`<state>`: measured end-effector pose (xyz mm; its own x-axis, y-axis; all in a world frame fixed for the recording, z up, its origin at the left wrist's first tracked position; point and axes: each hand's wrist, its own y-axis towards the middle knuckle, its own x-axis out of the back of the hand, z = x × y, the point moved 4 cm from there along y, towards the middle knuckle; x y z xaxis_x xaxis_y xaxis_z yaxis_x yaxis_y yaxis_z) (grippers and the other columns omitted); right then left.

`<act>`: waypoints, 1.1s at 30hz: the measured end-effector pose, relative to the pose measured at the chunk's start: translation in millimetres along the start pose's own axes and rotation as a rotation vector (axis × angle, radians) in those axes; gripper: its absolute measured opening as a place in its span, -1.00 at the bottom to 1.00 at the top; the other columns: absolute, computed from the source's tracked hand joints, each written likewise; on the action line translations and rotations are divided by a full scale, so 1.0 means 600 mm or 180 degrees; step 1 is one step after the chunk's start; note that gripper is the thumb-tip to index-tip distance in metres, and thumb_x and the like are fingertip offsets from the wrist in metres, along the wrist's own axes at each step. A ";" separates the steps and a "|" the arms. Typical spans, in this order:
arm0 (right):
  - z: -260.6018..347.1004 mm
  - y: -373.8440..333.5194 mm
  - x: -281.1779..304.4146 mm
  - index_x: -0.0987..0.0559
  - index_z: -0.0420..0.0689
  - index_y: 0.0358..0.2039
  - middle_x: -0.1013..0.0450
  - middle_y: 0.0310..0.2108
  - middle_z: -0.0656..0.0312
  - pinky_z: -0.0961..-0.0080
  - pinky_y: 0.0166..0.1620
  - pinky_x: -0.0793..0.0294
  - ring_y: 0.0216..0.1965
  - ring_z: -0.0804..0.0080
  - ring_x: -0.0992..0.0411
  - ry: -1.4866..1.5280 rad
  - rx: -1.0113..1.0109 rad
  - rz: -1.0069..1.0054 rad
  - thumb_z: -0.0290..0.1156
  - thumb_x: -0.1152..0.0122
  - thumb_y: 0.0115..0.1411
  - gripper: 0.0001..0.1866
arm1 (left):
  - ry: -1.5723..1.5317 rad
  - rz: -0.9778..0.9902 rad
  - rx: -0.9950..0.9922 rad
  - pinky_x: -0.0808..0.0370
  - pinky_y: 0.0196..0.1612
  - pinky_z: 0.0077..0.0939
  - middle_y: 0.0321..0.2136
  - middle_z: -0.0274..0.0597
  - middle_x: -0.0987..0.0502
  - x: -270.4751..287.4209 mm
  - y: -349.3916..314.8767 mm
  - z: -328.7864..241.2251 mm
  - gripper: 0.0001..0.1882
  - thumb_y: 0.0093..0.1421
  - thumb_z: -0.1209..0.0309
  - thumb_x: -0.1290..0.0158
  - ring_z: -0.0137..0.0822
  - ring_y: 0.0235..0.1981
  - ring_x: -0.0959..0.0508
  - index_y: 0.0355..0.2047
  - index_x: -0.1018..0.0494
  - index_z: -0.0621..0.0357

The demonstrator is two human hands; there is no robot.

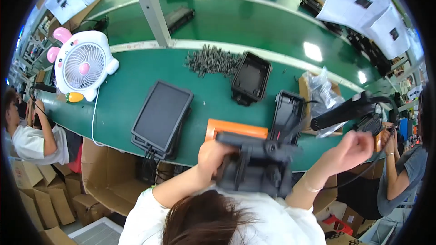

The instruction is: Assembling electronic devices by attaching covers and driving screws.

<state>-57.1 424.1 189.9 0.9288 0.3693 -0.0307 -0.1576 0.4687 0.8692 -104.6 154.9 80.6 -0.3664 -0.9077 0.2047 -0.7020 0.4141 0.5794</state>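
A black plastic housing (254,163), blurred, is tilted in front of my chest. My left hand (212,156) grips it by its left side. Just beyond it an orange block or frame (238,128) lies on the bench, partly covered by the housing. My right hand (350,151) is raised to the right, apart from the housing, with its fingers curled in. Whatever the fingers may hold is hidden. Close above that hand hangs a black electric screwdriver (340,111) with a cable, not touched as far as I can see.
Stacked black panels (161,115) lie on the green bench (118,109) at left, beside a white rabbit-shaped fan (85,66). A screw pile (209,60), an open black case (251,77), another black case (288,113) and a carton with plastic bags (323,95) stand beyond. Co-workers sit either side.
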 end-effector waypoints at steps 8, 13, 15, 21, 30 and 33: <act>0.131 -0.120 -0.076 -0.44 -0.27 -0.19 -0.44 -0.36 0.26 0.62 -0.28 -0.39 -0.38 0.56 -0.40 0.2792 -0.2530 0.3531 -0.24 0.12 0.28 -0.67 | 0.0257 0.1422 -0.1470 -0.40 -0.47 -0.33 -0.58 -0.26 -0.40 -0.025 0.117 -0.184 -0.80 -0.16 0.44 -0.10 -0.20 -0.50 -0.49 -0.48 -0.34 0.11; -0.048 -0.062 -0.008 -0.46 -0.25 -0.37 -0.40 -0.51 0.34 0.68 -0.38 -0.34 -0.45 0.62 -0.36 0.1792 -0.2968 0.2165 -0.25 0.08 0.27 -0.70 | 0.2291 0.2354 -0.0036 -0.42 -0.58 -0.35 -0.66 -0.28 -0.40 0.078 0.078 -0.173 -0.74 -0.21 0.42 -0.15 -0.22 -0.59 -0.50 -0.50 -0.31 0.11; -0.031 -0.060 -0.011 -0.45 -0.23 -0.42 -0.39 -0.52 0.36 0.70 -0.39 -0.31 -0.47 0.65 -0.33 0.1587 -0.2689 0.2250 -0.25 0.09 0.28 -0.70 | 0.2184 0.2399 -0.0230 -0.42 -0.64 -0.34 -0.70 -0.27 -0.39 0.087 0.073 -0.178 -0.76 -0.18 0.41 -0.14 -0.21 -0.64 -0.49 -0.55 -0.28 0.12; -0.023 -0.089 -0.092 -0.39 -0.16 -0.42 -0.31 -0.56 0.39 0.69 -0.50 -0.28 -0.58 0.67 -0.25 0.1985 -0.3087 0.3054 -0.15 0.15 0.29 -0.66 | 0.2350 0.2435 -0.0708 -0.34 -0.71 -0.47 -0.75 -0.31 -0.26 0.098 0.106 -0.250 -0.78 -0.23 0.42 -0.09 -0.30 -0.72 -0.41 -0.60 -0.25 0.14; 0.091 -0.211 -0.156 -0.38 -0.23 -0.17 -0.38 -0.32 0.26 0.59 -0.28 -0.35 -0.35 0.57 -0.32 0.2874 -0.3791 0.4295 -0.12 0.17 0.29 -0.61 | 0.2602 0.1067 -0.1090 -0.39 -0.12 -0.33 -0.19 -0.11 -0.45 0.039 0.171 -0.261 -0.36 -0.19 0.18 -0.19 -0.17 -0.23 -0.48 -0.09 -0.37 0.27; 0.112 -0.219 -0.156 -0.37 -0.22 -0.13 -0.39 -0.28 0.26 0.59 -0.23 -0.35 -0.30 0.57 -0.33 0.3217 -0.3641 0.4671 -0.14 0.16 0.29 -0.62 | 0.1844 0.2632 0.0084 -0.43 -0.14 -0.40 -0.19 -0.05 -0.46 0.055 0.185 -0.229 -0.37 -0.21 0.40 -0.20 -0.16 -0.19 -0.50 -0.05 -0.33 0.19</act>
<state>-100.6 274.0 111.9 -0.4299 0.8495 -0.3058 -0.8728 -0.4777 -0.1003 -110.8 161.7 259.8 -0.3962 -0.2258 0.8900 -0.3778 0.9235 0.0661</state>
